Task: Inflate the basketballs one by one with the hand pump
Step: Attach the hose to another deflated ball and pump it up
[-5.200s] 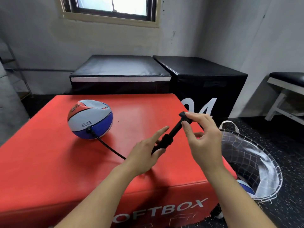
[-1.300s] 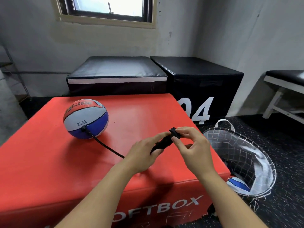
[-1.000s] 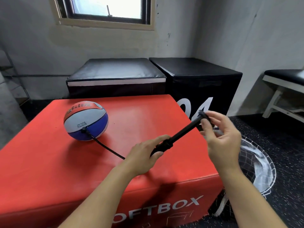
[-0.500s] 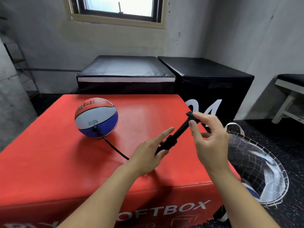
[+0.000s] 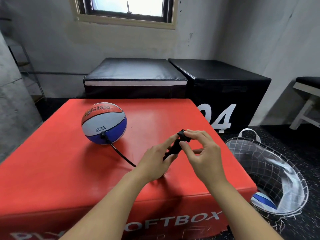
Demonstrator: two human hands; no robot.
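Observation:
A red, white and blue basketball (image 5: 104,125) rests on the red soft box (image 5: 52,170), left of centre. A black hose (image 5: 121,155) runs from the ball's valve to a short black hand pump (image 5: 174,148). My left hand (image 5: 155,161) grips the pump's barrel, its index finger stretched along it. My right hand (image 5: 202,153) pinches the pump's handle (image 5: 183,135), which sits pushed in close to the barrel. Another blue and white ball (image 5: 263,200) lies low in the net basket at the right.
A white mesh basket (image 5: 277,170) stands on the floor beside the box's right edge. Two black padded boxes (image 5: 216,80) stand behind the red box, one marked 04. A white bench (image 5: 308,94) is at the far right.
My right hand has pushed the pump handle in toward my left hand; half a second ago the rod was drawn out. The ball and hose stay in place.

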